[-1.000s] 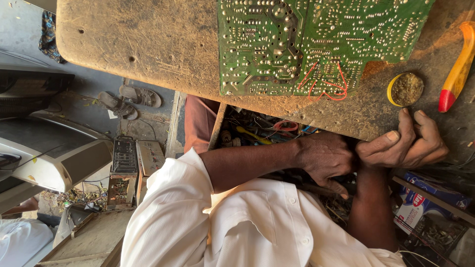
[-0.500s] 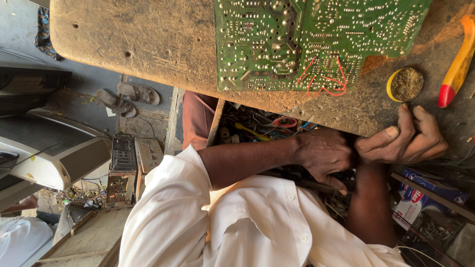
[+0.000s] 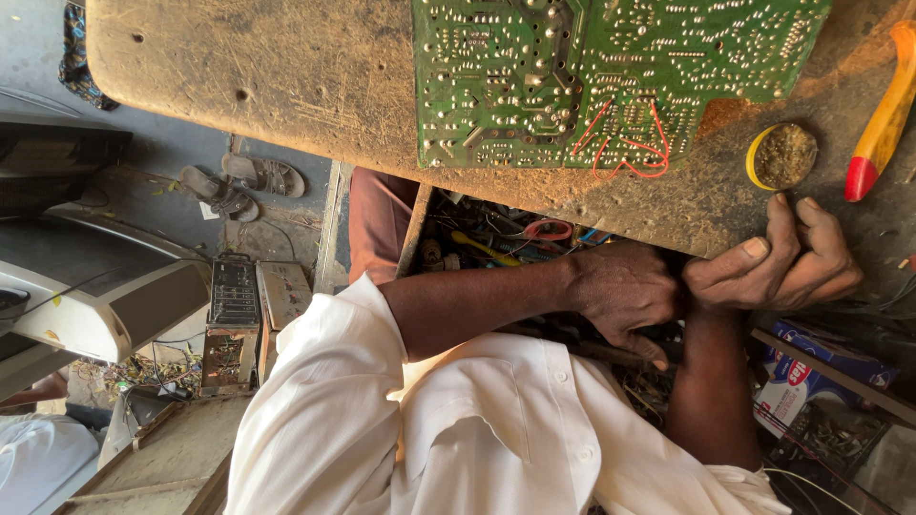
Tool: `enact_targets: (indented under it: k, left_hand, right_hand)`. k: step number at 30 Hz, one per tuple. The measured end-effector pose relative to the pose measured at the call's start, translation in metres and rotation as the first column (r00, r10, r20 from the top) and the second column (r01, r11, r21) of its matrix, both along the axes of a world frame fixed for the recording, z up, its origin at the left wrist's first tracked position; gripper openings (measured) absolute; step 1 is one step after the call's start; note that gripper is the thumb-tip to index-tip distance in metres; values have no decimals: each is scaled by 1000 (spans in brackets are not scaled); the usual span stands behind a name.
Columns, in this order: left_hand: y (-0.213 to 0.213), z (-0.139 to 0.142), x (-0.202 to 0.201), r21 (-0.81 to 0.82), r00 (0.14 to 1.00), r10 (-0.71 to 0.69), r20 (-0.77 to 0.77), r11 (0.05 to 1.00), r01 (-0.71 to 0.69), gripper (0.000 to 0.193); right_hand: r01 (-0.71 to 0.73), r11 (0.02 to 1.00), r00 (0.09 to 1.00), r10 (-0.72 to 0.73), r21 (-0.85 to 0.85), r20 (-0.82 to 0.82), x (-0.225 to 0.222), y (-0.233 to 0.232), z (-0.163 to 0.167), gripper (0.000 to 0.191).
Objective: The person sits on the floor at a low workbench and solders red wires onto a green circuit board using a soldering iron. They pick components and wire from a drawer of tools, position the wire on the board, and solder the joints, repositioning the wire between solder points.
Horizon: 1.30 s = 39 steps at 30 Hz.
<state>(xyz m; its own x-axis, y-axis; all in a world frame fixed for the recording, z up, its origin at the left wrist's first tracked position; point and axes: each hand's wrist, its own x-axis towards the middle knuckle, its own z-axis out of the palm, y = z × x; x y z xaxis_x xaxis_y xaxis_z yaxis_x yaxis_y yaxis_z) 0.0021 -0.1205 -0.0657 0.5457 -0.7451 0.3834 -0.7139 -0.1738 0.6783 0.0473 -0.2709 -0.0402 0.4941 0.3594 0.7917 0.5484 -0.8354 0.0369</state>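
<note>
- The right hand [image 3: 778,262] grips the edge of the wooden worktop [image 3: 286,86], fingers [image 3: 754,250] curled closed over it, just below the small yellow-rimmed tin [image 3: 782,155].
- The left hand [image 3: 625,291] sits under the worktop edge beside the right wrist, fingers bent; whether it holds anything I cannot tell.
- A green circuit board [image 3: 611,81] lies on the worktop, left of the tin.
- A yellow-and-red tool handle [image 3: 883,119] lies right of the tin.
- A drawer of tools [image 3: 496,243] shows under the worktop.
</note>
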Motion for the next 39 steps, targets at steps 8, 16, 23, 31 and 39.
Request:
enact_targets:
  k: [8, 16, 23, 31, 39]
  left_hand:
    - [0, -1, 1, -47, 1000, 4, 23, 999, -3, 63]
    - [2, 1, 0, 35, 1000, -8, -7, 999, 9, 62]
    - [5, 3, 0, 55, 1000, -16, -16, 998, 17, 62]
    - [11, 4, -1, 19, 1000, 9, 0, 1000, -9, 61]
    - [25, 16, 4, -132, 999, 7, 43, 991, -1, 59]
  right_hand:
    - [-1, 1000, 1000, 1, 9, 0, 0, 2, 1, 45]
    - [12, 1000, 1000, -12, -4, -19, -2, 3, 2, 43]
    - [25, 1000, 999, -25, 1, -34, -4, 5, 3, 44]
    - [9, 999, 1000, -8, 42, -6, -1, 7, 0, 43]
    - [67, 997, 997, -65, 40, -46, -5, 16, 1, 45]
